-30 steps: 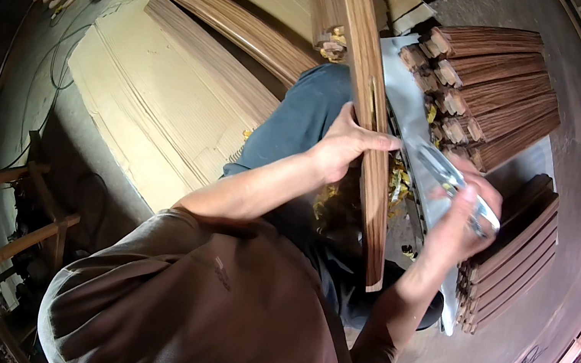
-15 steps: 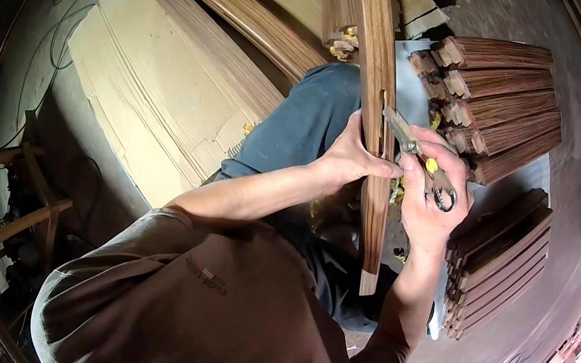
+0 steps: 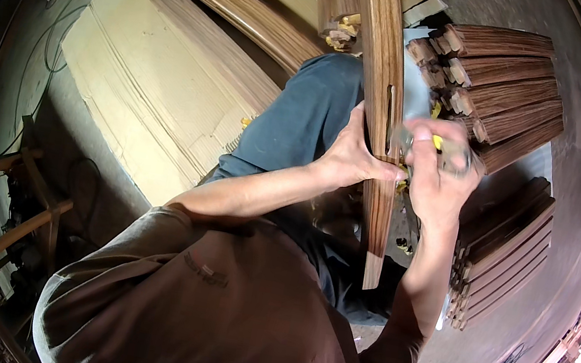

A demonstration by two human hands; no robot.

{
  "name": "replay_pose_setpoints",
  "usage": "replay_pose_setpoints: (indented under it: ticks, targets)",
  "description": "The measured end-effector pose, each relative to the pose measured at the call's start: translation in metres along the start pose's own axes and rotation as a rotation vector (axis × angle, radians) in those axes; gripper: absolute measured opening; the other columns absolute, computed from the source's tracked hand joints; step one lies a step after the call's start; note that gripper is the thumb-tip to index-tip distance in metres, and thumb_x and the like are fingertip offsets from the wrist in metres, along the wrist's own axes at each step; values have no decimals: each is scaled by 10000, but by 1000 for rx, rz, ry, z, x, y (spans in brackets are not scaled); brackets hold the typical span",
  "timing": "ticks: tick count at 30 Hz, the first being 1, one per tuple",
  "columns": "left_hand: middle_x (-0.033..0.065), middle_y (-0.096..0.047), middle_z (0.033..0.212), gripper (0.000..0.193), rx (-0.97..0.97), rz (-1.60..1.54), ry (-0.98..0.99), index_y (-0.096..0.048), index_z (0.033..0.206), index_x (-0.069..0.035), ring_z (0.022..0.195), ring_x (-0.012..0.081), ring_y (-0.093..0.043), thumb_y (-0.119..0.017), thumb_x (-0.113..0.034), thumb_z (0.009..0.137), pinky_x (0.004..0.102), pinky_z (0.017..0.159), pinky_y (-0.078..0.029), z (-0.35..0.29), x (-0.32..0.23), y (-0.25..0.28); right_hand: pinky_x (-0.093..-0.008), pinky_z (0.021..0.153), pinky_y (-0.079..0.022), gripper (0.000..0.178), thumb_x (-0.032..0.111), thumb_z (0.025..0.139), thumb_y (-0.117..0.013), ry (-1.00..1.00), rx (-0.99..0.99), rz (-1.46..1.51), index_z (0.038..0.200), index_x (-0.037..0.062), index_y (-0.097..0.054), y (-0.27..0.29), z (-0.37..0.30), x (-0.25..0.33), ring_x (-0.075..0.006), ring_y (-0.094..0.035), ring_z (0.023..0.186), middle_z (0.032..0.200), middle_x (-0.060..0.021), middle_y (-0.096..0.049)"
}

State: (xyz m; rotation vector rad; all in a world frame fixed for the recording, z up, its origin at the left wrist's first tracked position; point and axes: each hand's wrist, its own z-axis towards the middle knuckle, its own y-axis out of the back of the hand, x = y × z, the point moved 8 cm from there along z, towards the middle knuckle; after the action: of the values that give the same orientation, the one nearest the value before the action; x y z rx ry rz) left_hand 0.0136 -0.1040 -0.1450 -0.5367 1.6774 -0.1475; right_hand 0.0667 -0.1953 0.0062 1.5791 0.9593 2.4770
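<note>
Your left hand [image 3: 355, 159] grips the slotted bar [image 3: 380, 50], which runs above and below that hand. Just to its right, your right hand [image 3: 435, 191] holds a blurred tool [image 3: 437, 142], seemingly metal, near the bar.

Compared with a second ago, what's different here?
The right hand, gripping a small tool, has moved left and up, bringing it from apart to beside the slot in the wooden piece. Nothing was let go. The left hand still holds the wooden piece; the stacked parts stayed put.
</note>
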Motion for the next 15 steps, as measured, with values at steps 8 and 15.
replay_pose_setpoints:
  ticks: [8, 15]
  targets:
    - [183, -487, 1398, 1319, 6, -79, -11, -144, 1542, 36, 1309, 265, -514, -1008, -196, 571, 392, 1100, -458, 1, 3, 1, -315, 771, -587, 98, -41, 908, -697, 179, -58, 190, 1003, -27, -678, 16, 3, 16, -216, -745, 872, 1016, -151, -763]
    - [175, -457, 1422, 1268, 45, -28, -63, -164, 1540, 24, 1353, 260, -465, -986, -172, 595, 399, 1122, -432, 2, 0, 0, -338, 807, -596, 124, -30, 884, -716, 472, -47, 75, 996, -30, -662, 8, -3, 36, -279, -753, 918, 1043, -188, -754]
